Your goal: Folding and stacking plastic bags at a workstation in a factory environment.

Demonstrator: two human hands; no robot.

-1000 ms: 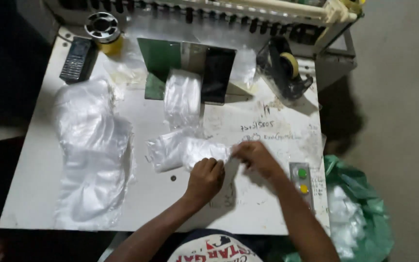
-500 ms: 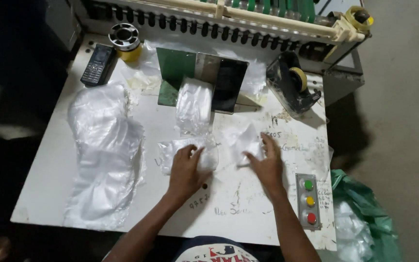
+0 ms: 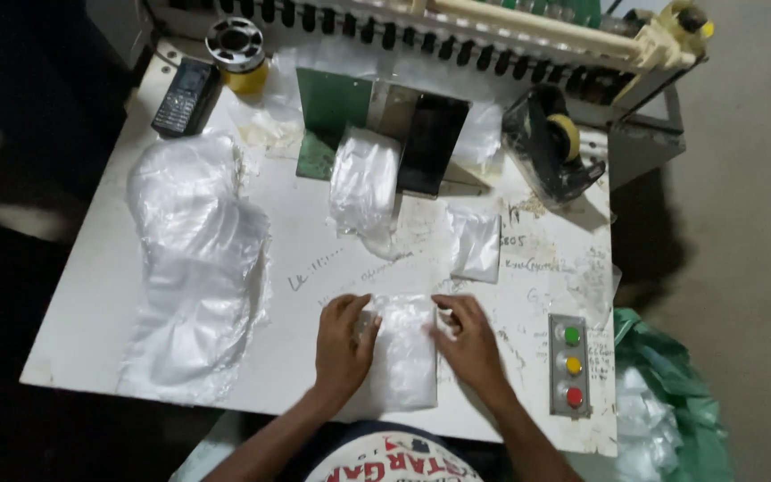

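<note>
Two hands, left hand (image 3: pixel 343 344) and right hand (image 3: pixel 466 339), press flat, fingers spread, on a clear plastic bag (image 3: pixel 403 353)

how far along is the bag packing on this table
Looks done: one small flat packet lies set aside, up and right of the hands. In hand: left hand and right hand press the sides of a clear plastic bag. Seemingly left: a big heap of clear bags and a smaller stack.

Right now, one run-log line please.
left hand: on clear bag left edge | right hand: on right edge | bag flat on white table
</note>
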